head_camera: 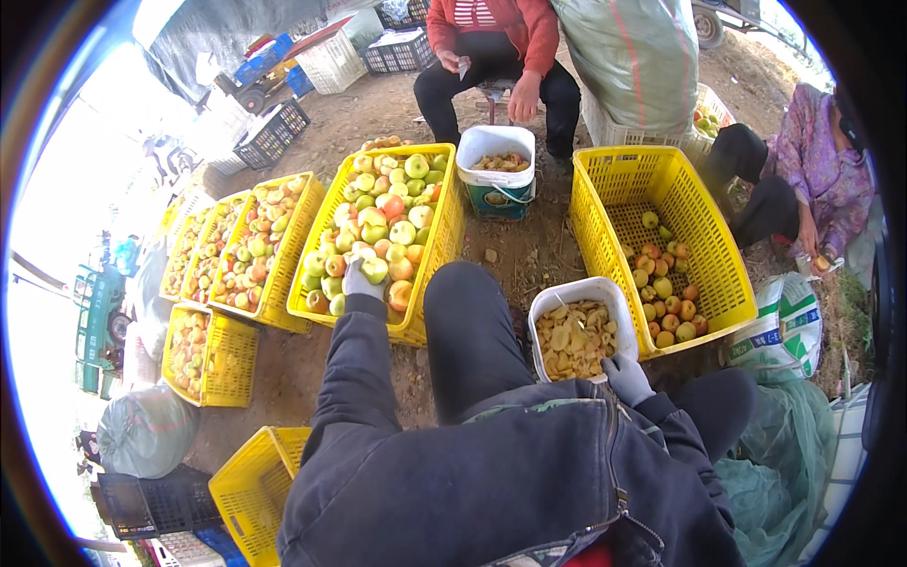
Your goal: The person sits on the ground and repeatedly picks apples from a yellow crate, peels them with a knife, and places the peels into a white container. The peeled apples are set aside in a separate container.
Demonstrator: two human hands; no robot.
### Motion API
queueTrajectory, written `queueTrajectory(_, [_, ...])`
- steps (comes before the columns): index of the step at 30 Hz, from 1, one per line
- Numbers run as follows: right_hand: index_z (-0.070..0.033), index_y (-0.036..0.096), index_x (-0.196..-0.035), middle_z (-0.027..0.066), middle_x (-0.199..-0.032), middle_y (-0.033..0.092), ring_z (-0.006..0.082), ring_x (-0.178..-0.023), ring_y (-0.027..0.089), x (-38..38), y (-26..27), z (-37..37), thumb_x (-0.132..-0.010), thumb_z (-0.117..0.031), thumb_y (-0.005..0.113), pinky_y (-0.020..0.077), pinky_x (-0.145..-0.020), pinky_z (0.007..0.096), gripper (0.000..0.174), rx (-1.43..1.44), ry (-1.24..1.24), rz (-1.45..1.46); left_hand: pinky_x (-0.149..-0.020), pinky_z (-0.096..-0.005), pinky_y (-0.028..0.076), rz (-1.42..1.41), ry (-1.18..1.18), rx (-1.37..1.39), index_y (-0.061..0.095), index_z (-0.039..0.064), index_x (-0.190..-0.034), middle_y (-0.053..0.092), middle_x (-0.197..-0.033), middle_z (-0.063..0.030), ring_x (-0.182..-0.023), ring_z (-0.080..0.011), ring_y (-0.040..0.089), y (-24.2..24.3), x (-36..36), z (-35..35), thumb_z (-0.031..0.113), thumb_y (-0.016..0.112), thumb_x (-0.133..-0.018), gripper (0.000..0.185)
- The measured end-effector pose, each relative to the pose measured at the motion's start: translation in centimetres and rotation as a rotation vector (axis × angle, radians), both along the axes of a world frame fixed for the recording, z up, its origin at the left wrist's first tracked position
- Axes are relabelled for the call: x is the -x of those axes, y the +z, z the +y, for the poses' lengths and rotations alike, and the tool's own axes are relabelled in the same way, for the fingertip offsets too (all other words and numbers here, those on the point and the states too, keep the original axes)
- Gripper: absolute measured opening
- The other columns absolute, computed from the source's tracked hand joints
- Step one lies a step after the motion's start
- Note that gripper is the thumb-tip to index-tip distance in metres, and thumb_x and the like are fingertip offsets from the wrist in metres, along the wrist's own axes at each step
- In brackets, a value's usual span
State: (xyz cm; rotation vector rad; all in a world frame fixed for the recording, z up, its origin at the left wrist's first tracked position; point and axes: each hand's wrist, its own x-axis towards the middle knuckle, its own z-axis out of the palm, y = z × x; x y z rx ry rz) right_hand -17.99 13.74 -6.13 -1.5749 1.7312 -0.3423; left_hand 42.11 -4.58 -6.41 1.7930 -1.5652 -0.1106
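Observation:
My left hand, in a pale glove, reaches into a yellow plastic crate heaped with green and red apples. Its fingers curl around a yellow-green apple at the near side of the heap. My right hand, also gloved, is at the near right rim of a white bucket between my knees. The fingers are curled, and whether they grip anything is hidden. Apple peelings and pieces fill much of this bucket. Right of it, a second yellow crate holds fewer apples toward its near end.
Opposite me sits a person in a red jacket, behind another bucket of scraps. A person in a patterned purple top works at right. More filled yellow crates stand at left. A woven sack and green netting lie right.

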Motion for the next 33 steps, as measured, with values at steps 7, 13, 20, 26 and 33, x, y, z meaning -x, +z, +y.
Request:
queueTrajectory(7, [-0.002, 0.065, -0.101, 0.027, -0.099, 0.07, 0.0469, -0.1, 0.066, -0.4, -0.6, -0.1, -0.102, -0.045, 0.056, 0.0515, -0.085, 0.0516, 0.044, -0.01, -0.014, -0.001, -0.079, -0.0415, 0.058, 1.146, 0.377, 0.066, 0.052, 0.012, -0.142, 0.066, -0.119, -0.0133, -0.1, -0.0276, 0.067, 0.8, -3.0, -10.7, 0.026, 0.07, -0.093, 0.054])
queueTrajectory(13, [-0.003, 0.066, -0.102, 0.0239, -0.097, 0.071, 0.0443, -0.096, 0.068, -0.9, -0.4, -1.2, -0.102, -0.044, 0.059, 0.0539, -0.081, 0.0511, 0.042, 0.025, 0.078, 0.064, -0.063, -0.0458, 0.055, 1.191, 0.538, -0.044, 0.049, 0.015, -0.147, 0.063, -0.118, -0.0166, -0.093, -0.0307, 0.066, 1.9, -3.3, -12.7, 0.04, 0.063, -0.098, 0.056])
queueTrajectory(20, [-0.006, 0.066, -0.09, 0.0198, -0.075, 0.069, 0.041, -0.07, 0.07, -2.0, 3.2, -2.3, -0.093, -0.04, 0.067, 0.0552, -0.064, 0.0534, 0.034, 0.197, 0.051, 0.282, -0.088, -0.0421, 0.056, 1.258, 0.205, -0.15, 0.061, 0.012, -0.131, 0.064, -0.123, -0.0091, -0.112, -0.0255, 0.061, 1.6, -2.9, -15.5, 0.034, 0.054, -0.102, 0.037])
queueTrajectory(26, [-0.006, 0.069, -0.104, 0.0155, -0.088, 0.074, 0.0361, -0.082, 0.073, -2.3, 8.7, -2.6, -0.097, -0.032, 0.061, 0.057, -0.075, 0.0477, 0.028, 0.069, 0.089, 0.446, -0.093, -0.0369, 0.056, 1.049, -0.259, 0.044, 0.057, 0.004, -0.138, 0.058, -0.137, -0.0111, -0.12, -0.0219, 0.058, 11.1, 11.7, -11.9, 0.016, 0.059, -0.099, 0.041])
queueTrajectory(33, [-0.006, 0.067, -0.098, 0.0155, -0.078, 0.072, 0.037, -0.074, 0.072, -2.1, 9.8, -1.5, -0.091, -0.037, 0.07, 0.0559, -0.067, 0.0492, 0.032, 0.144, 0.065, 0.518, -0.11, -0.0412, 0.044, 0.042, -0.955, 0.115, 0.065, 0.008, -0.128, 0.062, -0.131, -0.0167, -0.124, -0.0333, 0.057, 12.4, 30.1, 0.4, -0.001, 0.062, -0.082, 0.047])
